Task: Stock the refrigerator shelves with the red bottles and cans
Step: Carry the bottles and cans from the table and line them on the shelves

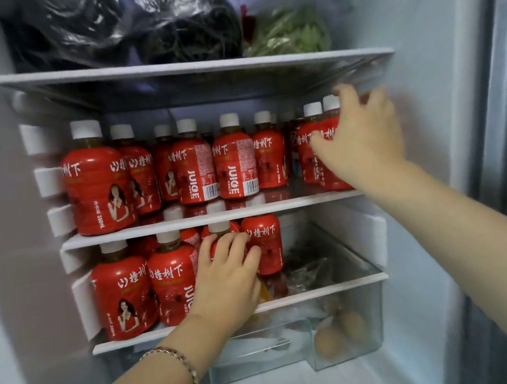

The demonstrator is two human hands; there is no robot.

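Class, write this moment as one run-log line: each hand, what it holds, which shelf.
left hand: grips red bottle, lower shelf | right hand: grips right-end bottle, middle shelf | top shelf: bags

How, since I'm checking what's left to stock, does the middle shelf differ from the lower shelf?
The middle shelf holds red bottles across its width; the lower shelf only on its left. The lower shelf also holds clear bags; the middle shelf holds bottles alone. Both carry the same white-capped bottles.

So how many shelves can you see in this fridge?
3: top shelf holding dark bags, middle shelf lined with red bottles, lower shelf partly filled. Others may be out of view.
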